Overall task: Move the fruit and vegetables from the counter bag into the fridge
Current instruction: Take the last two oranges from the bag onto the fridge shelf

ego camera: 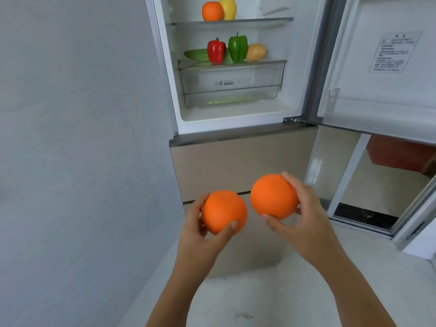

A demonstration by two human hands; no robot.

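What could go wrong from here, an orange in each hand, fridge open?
1. No free hand: the left hand grips the left orange, the right hand the right orange, so nothing can steady other items.
2. The lower shelf looks crowded; the upright red pepper or green pepper might topple if nudged.
3. Oranges roll: one set on the upper shelf could bump the shelf orange near its front edge.
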